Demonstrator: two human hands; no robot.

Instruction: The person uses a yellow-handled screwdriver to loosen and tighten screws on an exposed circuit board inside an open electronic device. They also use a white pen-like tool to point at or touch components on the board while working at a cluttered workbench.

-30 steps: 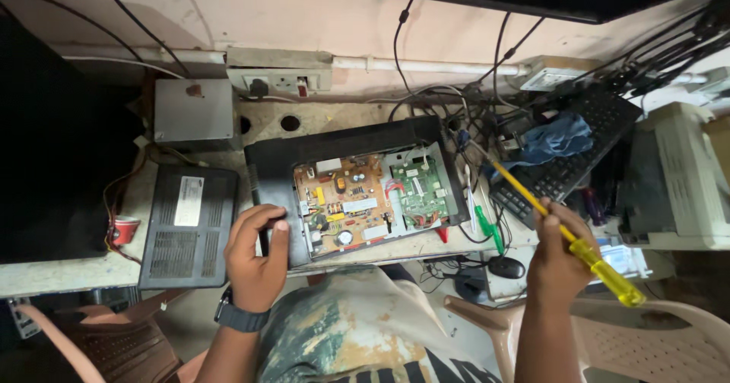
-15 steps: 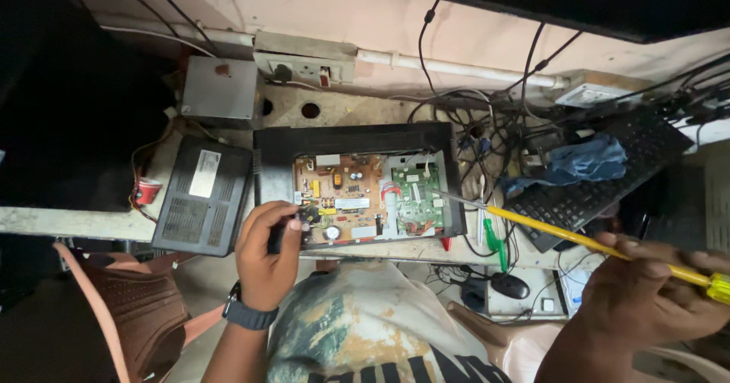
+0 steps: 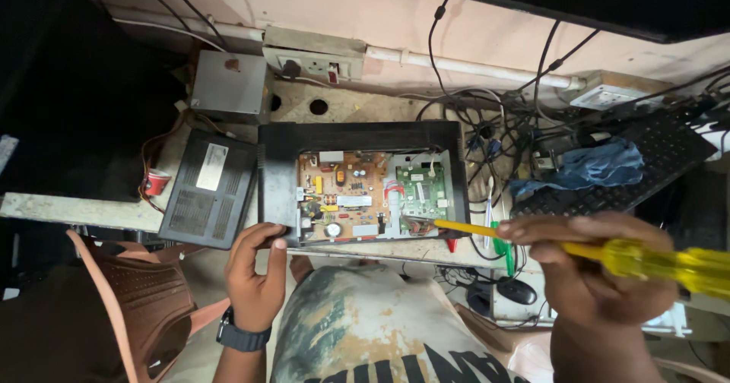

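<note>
An opened black device case [image 3: 357, 136] lies on the workbench with a brown circuit board [image 3: 342, 200] and a green circuit board [image 3: 420, 193] exposed inside. My left hand [image 3: 257, 273], with a dark wristwatch, grips the case's near left corner. My right hand [image 3: 597, 276] is closed around a yellow screwdriver [image 3: 654, 263]. Its shaft points left, with the tip at the case's near right edge beside the green board.
A black router-like box [image 3: 209, 189] lies left of the case, with a grey metal box [image 3: 228, 87] behind it. A wall socket [image 3: 315, 56], tangled cables [image 3: 502, 125], a blue cloth [image 3: 597, 166] on a black keyboard [image 3: 661, 144] and a brown chair [image 3: 129, 292] surround the bench.
My right hand has come closer to the camera, with the screwdriver tip staying near the case's right edge. My left hand has shifted from the board's left side to the case's near corner.
</note>
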